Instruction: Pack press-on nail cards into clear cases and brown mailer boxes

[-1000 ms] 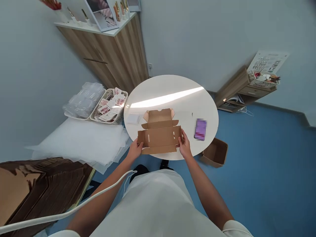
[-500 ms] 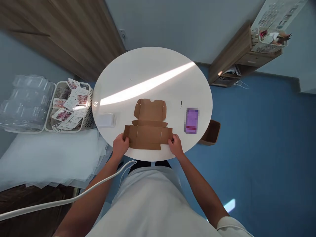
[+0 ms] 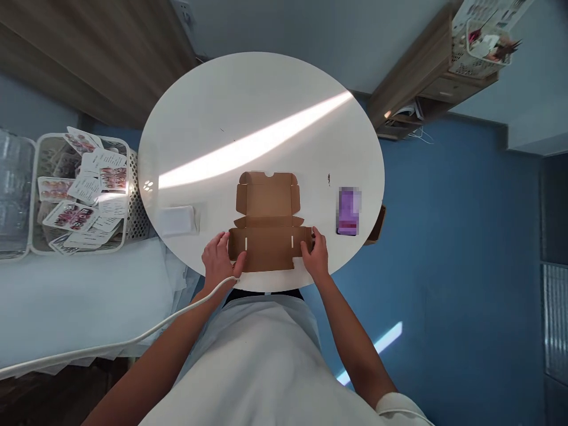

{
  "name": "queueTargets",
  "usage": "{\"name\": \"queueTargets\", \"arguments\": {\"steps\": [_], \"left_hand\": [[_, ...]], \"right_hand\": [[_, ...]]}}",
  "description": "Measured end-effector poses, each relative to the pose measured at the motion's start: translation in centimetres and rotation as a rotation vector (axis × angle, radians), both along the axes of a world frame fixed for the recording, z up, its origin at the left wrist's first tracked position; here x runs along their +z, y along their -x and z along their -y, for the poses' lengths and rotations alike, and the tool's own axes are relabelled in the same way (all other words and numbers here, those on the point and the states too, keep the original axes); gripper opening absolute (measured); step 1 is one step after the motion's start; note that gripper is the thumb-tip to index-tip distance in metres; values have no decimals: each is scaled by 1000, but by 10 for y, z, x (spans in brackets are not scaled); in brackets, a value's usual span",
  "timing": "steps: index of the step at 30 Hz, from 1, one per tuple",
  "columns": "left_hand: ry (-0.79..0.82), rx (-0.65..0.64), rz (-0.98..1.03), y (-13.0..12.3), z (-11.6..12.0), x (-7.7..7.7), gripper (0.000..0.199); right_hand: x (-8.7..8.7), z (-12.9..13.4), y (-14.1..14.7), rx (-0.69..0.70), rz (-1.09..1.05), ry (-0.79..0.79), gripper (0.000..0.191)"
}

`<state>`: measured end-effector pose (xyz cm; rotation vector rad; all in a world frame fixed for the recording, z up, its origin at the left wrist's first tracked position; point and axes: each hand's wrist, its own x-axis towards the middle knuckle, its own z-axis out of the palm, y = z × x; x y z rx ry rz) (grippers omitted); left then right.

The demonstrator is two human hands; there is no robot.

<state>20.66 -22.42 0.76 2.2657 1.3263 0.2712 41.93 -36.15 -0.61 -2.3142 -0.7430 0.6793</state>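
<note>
1. Your flat brown box [image 3: 269,247] lies on the white table [image 3: 213,106], close to the table edge by your tummy. It sits between your two hands, right in front of you.

2. The near part of the box is long from left to right. The lid part lies past it, pointing away from you. So your hands sit at the two short ends of the near part.

3. Your left hand [image 3: 219,260] is at the left end. Its thumb is out wide from the fingers. The thumb reaches over the near left corner, and the fingers are by the left edge. The box lies to the right of this hand.

4. Your right hand [image 3: 315,254] is at the right end. It looks to pinch the side flap, thumb on the inner side and fingers on the outer side. I can't tell how hard it squeezes. The box lies to the left of this hand.

5. No hand is nearer, as both are right at the box.

6. A purple thing [image 3: 348,210], all blurry, lies past your right hand, to the right. A white pack [image 3: 177,220] lies off to the left, past your left hand.
</note>
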Motion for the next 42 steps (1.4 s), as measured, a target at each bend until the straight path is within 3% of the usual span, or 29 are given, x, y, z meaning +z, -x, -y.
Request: {"name": "queueTargets", "arguments": {"steps": [4,6,8,15,19,24,29,35,42], "left_hand": [[53,-509,-18,-11,6,18,33],[77,-660,-38,-15,9,21,29],[62,-721,-85,-16,12,19,26],[-92,-680,-232,-1,11,6,28],[-85,-618,-189,1,13,8,30],[-71,-530,-186,-6,17,6,29],[-114,-502,-257,-12,23,0,32],[-118,-493,-275,-14,23,-3,30],[-165,-527,-325,-14,17,-2,36]], "right_hand": [[4,-8,4,19,101,43,51],[5,-11,5,41,149,73,50],[5,-14,3,63,185,108,51],[11,-24,-10,153,288,151,51],[18,-49,-23,214,339,93,53],[19,-98,-51,205,115,42,63],[3,-130,-74,186,-131,81,58],[-20,-133,-77,111,-362,-36,33],[-15,-119,-69,67,-488,-118,32]]}}
